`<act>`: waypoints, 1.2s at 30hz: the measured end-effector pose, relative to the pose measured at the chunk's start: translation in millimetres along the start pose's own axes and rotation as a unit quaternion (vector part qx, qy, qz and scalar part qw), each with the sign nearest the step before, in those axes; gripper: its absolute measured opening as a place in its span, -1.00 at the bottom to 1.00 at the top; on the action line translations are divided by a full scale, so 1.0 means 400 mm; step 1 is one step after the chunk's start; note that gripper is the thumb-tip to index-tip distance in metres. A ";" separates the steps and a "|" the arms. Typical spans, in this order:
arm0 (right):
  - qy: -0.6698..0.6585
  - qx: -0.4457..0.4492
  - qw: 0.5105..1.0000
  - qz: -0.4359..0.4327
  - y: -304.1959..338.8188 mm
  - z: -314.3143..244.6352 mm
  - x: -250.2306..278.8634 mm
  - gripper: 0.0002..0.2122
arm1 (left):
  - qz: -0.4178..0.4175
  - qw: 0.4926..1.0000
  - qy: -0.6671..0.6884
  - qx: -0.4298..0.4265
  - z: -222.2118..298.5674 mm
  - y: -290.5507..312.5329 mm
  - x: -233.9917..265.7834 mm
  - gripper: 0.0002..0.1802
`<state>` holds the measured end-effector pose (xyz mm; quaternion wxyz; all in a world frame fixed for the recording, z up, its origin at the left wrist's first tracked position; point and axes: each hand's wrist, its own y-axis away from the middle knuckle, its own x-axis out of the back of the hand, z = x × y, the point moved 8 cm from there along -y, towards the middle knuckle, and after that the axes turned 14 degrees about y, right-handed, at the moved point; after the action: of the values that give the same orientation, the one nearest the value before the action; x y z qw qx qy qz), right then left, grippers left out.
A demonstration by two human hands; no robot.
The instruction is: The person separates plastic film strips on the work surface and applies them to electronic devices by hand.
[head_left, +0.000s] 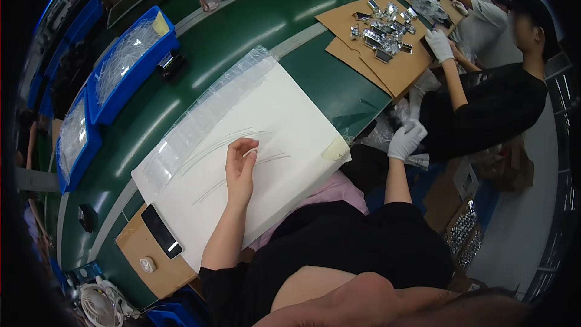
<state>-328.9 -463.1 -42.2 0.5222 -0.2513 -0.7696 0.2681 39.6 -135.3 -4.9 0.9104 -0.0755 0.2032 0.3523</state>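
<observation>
My bare left hand (pixel 241 160) hovers over a white sheet (pixel 296 115), fingers loosely curled and thumb apart, with nothing in it. Thin dark strands or lines (pixel 212 145) cross the sheet around this hand. Along the far left side of the sheet lies an overlapping row of clear plastic bags (pixel 200 109). Off the sheet's right edge, my right hand (pixel 405 140) wears a white glove and has its fingers bent together. Clear plastic (pixel 381 133) lies beside it; what its fingers hold, if anything, is hidden.
Cardboard (pixel 345 60) at the far right bears several shiny metal parts (pixel 384 30). Beside it works a person in black (pixel 496 106) with white gloves. Blue bins (pixel 133 54) of clear plastic stand at left. A phone (pixel 161 231) lies at the sheet's near-left edge.
</observation>
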 end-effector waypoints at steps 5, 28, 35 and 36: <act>-0.013 -0.082 0.834 -0.546 0.351 0.134 -0.445 -0.57 | 0.017 0.994 -0.085 -0.062 0.066 -0.029 0.036 -0.74; -0.084 -0.005 0.874 -0.478 0.012 -0.030 0.013 -0.68 | 0.271 0.810 -0.478 -0.205 0.276 -0.494 0.498 -0.61; -0.486 -0.024 0.738 -0.468 -0.018 -0.585 0.174 -0.71 | 0.231 0.961 0.149 -0.034 0.136 -0.284 0.252 -0.62; -0.528 0.084 0.692 -0.485 0.028 -0.692 0.205 -0.71 | 0.219 0.960 0.174 0.026 0.134 -0.251 0.183 -0.64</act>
<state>-95.0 -358.7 91.0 0.1055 0.3848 -0.9078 0.1294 173.0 -150.1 12.1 0.7631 -0.0658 0.3786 0.5196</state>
